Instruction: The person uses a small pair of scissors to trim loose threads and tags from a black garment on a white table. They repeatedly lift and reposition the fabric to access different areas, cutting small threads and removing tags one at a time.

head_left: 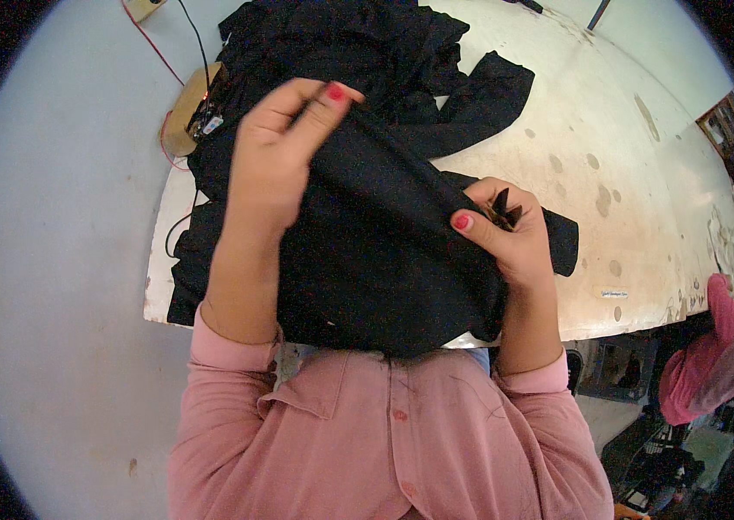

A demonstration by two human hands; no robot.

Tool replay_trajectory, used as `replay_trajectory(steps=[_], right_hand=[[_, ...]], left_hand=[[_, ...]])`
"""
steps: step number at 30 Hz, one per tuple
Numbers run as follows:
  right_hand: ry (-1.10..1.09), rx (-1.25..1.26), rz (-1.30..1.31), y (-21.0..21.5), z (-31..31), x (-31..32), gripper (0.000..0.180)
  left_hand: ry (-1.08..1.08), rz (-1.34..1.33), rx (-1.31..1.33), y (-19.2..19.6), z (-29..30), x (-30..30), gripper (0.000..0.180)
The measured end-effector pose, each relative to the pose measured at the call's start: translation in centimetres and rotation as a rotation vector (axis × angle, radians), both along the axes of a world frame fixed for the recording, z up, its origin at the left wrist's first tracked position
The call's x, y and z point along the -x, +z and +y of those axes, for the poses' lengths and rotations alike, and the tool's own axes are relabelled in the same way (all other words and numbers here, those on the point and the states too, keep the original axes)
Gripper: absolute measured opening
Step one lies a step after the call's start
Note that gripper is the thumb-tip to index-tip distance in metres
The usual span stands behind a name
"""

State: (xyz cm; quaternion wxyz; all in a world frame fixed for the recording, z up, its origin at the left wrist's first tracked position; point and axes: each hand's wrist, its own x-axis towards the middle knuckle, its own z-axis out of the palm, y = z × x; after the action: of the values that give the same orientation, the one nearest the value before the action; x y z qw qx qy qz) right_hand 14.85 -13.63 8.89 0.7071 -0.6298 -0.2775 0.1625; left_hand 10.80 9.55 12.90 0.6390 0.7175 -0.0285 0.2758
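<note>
A black cloth piece point(375, 251), perhaps a garment, is stretched between my hands in front of my chest, its upper edge running down to the right. My left hand point(276, 160) is closed, pinching the upper left end between thumb and fingers. My right hand point(514, 238) grips the same edge lower down, thumb on top. Small thread snips point(504, 210) with dark pointed blades lie in that right hand, blades poking up between thumb and fingers; their handle is mostly hidden.
Heaped black garments point(323, 52) cover the far left of the pale, stained table point(570, 299). A tan box with wires point(180, 126) sits at the table's left edge, by the wall point(55, 260). Another person in pink point(696, 373) is at the far right.
</note>
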Motion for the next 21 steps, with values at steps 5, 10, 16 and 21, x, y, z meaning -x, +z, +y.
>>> replay_trajectory(steps=[5,10,16,21], right_hand=[[0.12,0.25,-0.094,0.3,-4.2,-1.0,0.022],[-0.013,0.34,-0.108,-0.8,-9.8,-1.6,0.024],[-0.202,-0.025,-0.036,0.9,-9.3,-2.6,0.015],[0.092,0.208,-0.547,2.6,0.6,-1.4,0.015]], left_hand=[[0.201,-0.117,0.265,0.7,7.5,1.1,0.017],[0.345,-0.085,0.3,0.9,11.2,6.0,0.023],[0.74,0.155,-0.737,-1.9,9.9,6.3,0.018],[0.027,-0.158,-0.643,0.0,-2.8,3.3,0.026]])
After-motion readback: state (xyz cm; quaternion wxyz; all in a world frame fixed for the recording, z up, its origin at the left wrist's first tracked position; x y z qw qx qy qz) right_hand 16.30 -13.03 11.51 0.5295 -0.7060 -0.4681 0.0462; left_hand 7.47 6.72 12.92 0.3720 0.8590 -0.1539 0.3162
